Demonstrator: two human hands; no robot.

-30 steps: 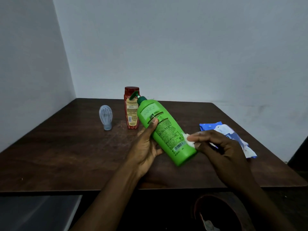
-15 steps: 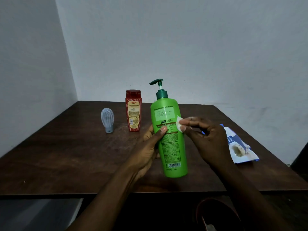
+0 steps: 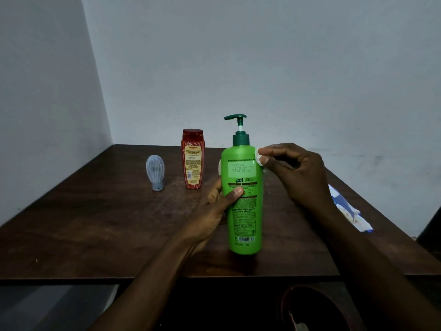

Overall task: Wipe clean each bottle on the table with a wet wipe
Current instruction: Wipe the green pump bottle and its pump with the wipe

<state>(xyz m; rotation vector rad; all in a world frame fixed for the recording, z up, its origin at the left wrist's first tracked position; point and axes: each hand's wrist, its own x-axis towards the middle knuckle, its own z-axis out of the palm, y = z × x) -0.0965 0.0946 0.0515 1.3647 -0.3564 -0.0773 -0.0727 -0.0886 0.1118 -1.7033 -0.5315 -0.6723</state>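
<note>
A green pump bottle [image 3: 242, 199] is held upright above the near half of the dark wooden table [image 3: 95, 223], at about the centre of the view. It is gripped at mid-height by the left hand [image 3: 212, 211], with the thumb laid across the printed back label and the other fingers curled out of sight behind the body. The dark green pump head [image 3: 236, 118] is seen at 12 o'clock from the bottle body, its spout turned toward 9 o'clock.

A small folded white wet wipe [image 3: 258, 158] is pinched between the fingertips of the right hand [image 3: 298, 173] and is pressed against the bottle's shoulder, at roughly 2 o'clock from the bottle's centre, just below the pump collar.

A red bottle [image 3: 192, 161] with a red cap is noted standing upright on the table at about 10 o'clock from the green bottle, apart from it. A small pale blue bottle [image 3: 155, 172] is set cap-down at 9 o'clock from the red bottle, near it but not touching.

A blue-and-white wipes packet [image 3: 350, 211] is observed lying flat near the table's right edge, at 3 o'clock from the green bottle and partly hidden by the right forearm.
</note>
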